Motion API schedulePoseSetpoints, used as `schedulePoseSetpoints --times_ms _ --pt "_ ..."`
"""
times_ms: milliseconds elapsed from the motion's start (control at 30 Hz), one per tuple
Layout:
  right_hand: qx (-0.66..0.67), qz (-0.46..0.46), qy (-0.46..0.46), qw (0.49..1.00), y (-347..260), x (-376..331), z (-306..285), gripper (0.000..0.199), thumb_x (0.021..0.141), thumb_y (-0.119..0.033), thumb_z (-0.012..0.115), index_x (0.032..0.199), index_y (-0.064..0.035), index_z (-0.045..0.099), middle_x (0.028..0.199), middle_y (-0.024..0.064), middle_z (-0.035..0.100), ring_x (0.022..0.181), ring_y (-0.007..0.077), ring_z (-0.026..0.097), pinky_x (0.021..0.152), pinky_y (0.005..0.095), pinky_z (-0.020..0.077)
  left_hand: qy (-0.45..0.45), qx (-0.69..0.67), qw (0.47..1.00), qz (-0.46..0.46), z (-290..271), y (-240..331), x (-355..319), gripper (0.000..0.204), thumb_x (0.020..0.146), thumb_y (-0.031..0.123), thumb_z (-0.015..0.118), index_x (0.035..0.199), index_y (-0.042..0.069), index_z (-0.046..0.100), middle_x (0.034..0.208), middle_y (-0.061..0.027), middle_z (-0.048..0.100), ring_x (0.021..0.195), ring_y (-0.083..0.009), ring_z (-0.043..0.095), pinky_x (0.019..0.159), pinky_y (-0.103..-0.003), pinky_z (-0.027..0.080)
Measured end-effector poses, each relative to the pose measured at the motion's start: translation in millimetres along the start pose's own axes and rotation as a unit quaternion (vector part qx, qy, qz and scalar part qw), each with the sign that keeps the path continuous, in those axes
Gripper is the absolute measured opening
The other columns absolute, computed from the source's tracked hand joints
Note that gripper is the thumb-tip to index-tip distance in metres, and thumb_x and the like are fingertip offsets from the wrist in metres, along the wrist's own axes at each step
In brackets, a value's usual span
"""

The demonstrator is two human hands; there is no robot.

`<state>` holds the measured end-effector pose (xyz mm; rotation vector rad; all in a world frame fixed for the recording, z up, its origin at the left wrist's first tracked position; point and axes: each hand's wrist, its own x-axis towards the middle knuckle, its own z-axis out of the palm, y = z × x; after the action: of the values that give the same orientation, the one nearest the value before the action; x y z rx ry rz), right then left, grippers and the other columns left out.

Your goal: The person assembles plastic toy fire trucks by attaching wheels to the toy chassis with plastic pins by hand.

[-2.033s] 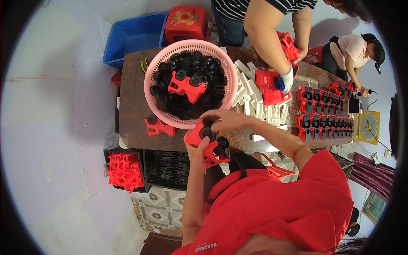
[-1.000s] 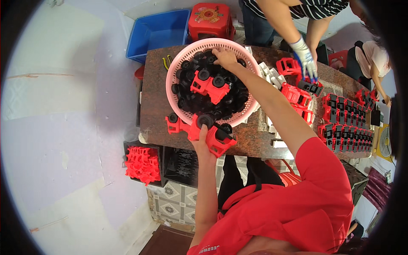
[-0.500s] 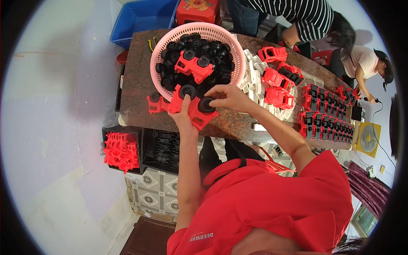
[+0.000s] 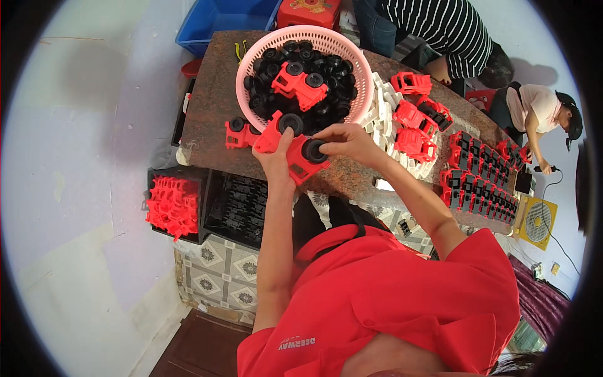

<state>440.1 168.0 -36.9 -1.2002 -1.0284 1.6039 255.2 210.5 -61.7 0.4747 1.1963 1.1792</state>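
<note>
- Since half a second ago, both hands sit a little lower on the table edge, and the black wheel (image 4: 313,151) now shows pressed against the side of the red toy truck body (image 4: 294,154).
- Right hand (image 4: 352,141) pinches that wheel between thumb and fingertips, pushing it onto the truck body.
- Left hand (image 4: 278,164) is wrapped round the truck body from below, fingers closed on it, holding it just above the brown stone table (image 4: 207,100).
- One wheel (image 4: 290,123) is already seated further up the same body (the far side cannot be seen).
- Just beside it on the table lies another red truck piece (image 4: 240,134) with a wheel on it.
- Behind, the pink basket (image 4: 251,60) is still heaped with loose black wheels, a red truck body (image 4: 300,85) lying on top; much looks left to fit.
- To the right, finished red-and-black trucks (image 4: 480,176) stand in rows, with white parts (image 4: 383,113) piled between.
- Below the table, a crate of red parts (image 4: 168,204) waits.
</note>
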Motion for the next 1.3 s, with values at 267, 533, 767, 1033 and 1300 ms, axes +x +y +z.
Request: schedulePoseSetpoints --times_ms 267,533,767,1033,1300 --pt "-0.159 -0.021 0.042 0.986 24 -7 21 0.054 0.085 -0.019 0.068 0.134 -0.0044 0.049 0.121 0.0107 0.059 0.109 0.0167 0.056 0.093 0.0318 0.0456 -0.081 0.009 0.991 -0.105 -17 12 0 0.080 0.076 0.010 0.081 0.133 0.004 0.025 0.123 -0.0141 0.048 0.114 -0.0238 0.054 0.093 -0.038 0.050" --pt "0.082 0.079 -0.035 0.993 29 -18 49 0.081 0.077 -0.008 0.066 0.148 -0.0060 0.026 0.141 0.0155 0.042 0.128 0.0228 0.044 0.107 0.0374 0.0352 -0.121 0.077 0.982 -0.121 -56 6 -54 0.081 0.076 -0.004 0.074 0.138 0.016 0.025 0.125 -0.0101 0.049 0.109 -0.0216 0.057 0.090 -0.038 0.053" --pt "0.219 0.120 -0.028 0.968 15 10 79 0.082 0.068 0.001 0.063 0.144 -0.0025 0.034 0.141 0.0136 0.043 0.126 0.0227 0.046 0.106 0.0357 0.0381 -0.062 0.035 0.996 -0.054 -55 25 -44 0.084 0.071 -0.011 0.069 0.138 0.014 0.026 0.122 -0.0101 0.050 0.108 -0.0223 0.057 0.088 -0.037 0.053" --pt "0.123 0.033 -0.041 0.991 5 70 85 0.084 0.071 -0.014 0.075 0.145 -0.0058 0.036 0.138 0.0151 0.047 0.129 0.0236 0.044 0.108 0.0364 0.0360 -0.093 0.037 0.995 -0.025 -67 57 15 0.099 0.071 -0.011 0.069 0.148 0.014 0.012 0.135 -0.0113 0.041 0.115 -0.0243 0.053 0.093 -0.038 0.051" --pt "-0.616 0.024 0.291 0.731 55 171 -13 0.110 0.054 -0.046 0.087 0.148 -0.0242 0.032 0.147 0.0233 0.026 0.130 0.0462 0.030 0.102 0.0594 0.0329 0.027 0.053 0.996 0.064 -117 76 222 0.113 0.068 -0.003 0.079 0.151 0.016 0.004 0.138 -0.0114 0.041 0.118 -0.0248 0.050 0.086 -0.042 0.054"
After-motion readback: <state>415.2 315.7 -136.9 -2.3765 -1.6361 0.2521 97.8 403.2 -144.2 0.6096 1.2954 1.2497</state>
